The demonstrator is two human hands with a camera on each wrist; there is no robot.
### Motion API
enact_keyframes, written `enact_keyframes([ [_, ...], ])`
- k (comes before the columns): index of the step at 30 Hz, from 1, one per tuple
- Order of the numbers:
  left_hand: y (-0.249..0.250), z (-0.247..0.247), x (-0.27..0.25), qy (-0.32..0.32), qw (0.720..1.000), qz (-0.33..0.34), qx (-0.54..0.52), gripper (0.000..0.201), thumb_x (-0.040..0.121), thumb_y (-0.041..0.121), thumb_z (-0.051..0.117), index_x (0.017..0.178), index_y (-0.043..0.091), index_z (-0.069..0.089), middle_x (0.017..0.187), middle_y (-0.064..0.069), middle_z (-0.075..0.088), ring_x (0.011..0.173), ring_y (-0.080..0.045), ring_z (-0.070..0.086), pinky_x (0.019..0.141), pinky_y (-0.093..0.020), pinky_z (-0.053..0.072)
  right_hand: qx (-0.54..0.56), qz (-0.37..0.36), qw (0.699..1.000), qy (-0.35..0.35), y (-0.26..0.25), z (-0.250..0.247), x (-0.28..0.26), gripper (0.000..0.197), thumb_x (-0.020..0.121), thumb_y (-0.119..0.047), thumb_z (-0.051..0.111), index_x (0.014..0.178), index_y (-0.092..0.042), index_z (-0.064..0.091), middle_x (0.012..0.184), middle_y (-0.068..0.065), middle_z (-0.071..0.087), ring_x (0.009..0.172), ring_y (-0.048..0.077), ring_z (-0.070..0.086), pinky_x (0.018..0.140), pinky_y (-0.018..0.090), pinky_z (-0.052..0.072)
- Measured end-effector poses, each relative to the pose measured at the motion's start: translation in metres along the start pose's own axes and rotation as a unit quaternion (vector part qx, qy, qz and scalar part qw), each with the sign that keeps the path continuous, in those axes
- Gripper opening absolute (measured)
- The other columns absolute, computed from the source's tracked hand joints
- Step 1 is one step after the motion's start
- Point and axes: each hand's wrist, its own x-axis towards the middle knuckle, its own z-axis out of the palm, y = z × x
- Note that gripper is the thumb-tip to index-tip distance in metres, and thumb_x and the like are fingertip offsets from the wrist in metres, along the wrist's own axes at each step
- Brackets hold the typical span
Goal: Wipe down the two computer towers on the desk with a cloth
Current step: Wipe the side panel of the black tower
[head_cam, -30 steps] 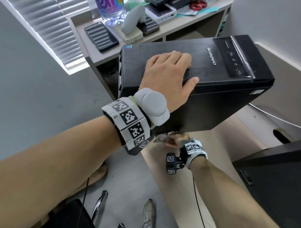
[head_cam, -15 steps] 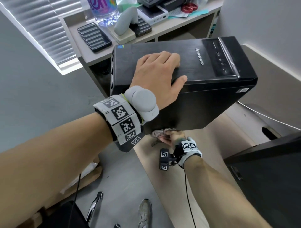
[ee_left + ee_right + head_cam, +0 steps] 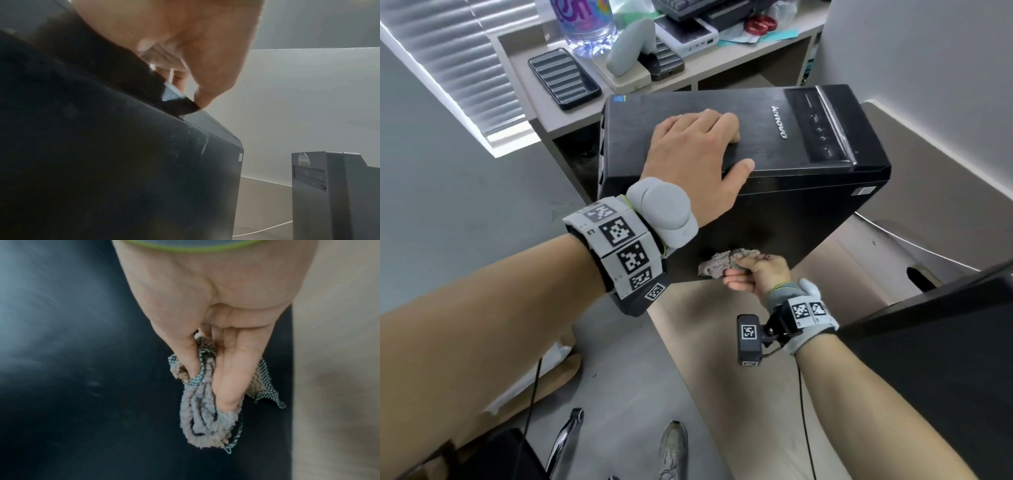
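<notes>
At centre frame, the left hand (image 3: 698,161) rests flat, fingers spread, on top of the black computer tower (image 3: 822,202), while the right hand (image 3: 760,274) below pinches a crumpled grey cloth (image 3: 722,262) against the tower's side

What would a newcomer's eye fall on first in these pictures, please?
The black Lenovo computer tower in mid-frame, with the left hand resting on its top. Below, the right hand grips a crumpled grey-brown cloth against the tower's side panel.
</notes>
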Motion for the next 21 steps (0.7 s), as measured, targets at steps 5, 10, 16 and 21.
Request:
enact_keyframes([
  [5,-0.002,0.001,-0.001,0.007,1.0,0.001,0.001,0.037,0.089,0.051,0.048,0.108,0.02,0.057,0.11,0.007,0.062,0.111,-0.018,0.056,0.103,-0.034,0.033,-0.039,0.065,0.997,0.015,0.041,0.018,0.035,0.014,0.089,-0.002,0.061,0.078,0.005,0.058,0.051,0.013,0.066,0.044,0.023,0.066,0.045,0.032,0.057],
  [10,-0.002,0.001,0.0,0.006,1.0,0.002,-0.005,0.037,0.088,0.05,0.05,0.108,0.02,0.058,0.11,0.007,0.063,0.112,-0.018,0.056,0.103,-0.032,0.032,0.062,0.06,0.991,0.1,0.016,-0.044,0.035,0.016,0.094,0.003,0.049,0.079,0.003,0.056,0.054,0.014,0.066,0.054,0.028,0.067,0.052,0.035,0.058],
  [16,-0.002,0.0,-0.003,0.007,1.0,0.001,-0.006,0.036,0.088,0.049,0.05,0.107,0.02,0.058,0.11,0.005,0.064,0.117,-0.021,0.055,0.105,-0.034,0.03,0.062,0.029,0.985,0.158,-0.005,-0.098,0.041,0.021,0.096,0.001,0.042,0.083,-0.016,0.044,0.121,0.015,0.046,0.089,0.025,0.057,0.068,0.033,0.059],
  [21,-0.001,-0.003,-0.001,-0.006,1.0,0.004,0.002,0.037,0.089,0.05,0.049,0.109,0.019,0.057,0.112,0.003,0.063,0.116,-0.021,0.055,0.105,-0.035,0.031,0.07,0.004,0.986,0.152,-0.007,-0.062,0.029,0.011,0.09,0.009,0.051,0.094,-0.001,0.05,0.089,0.018,0.06,0.093,0.037,0.064,0.05,0.036,0.059],
])
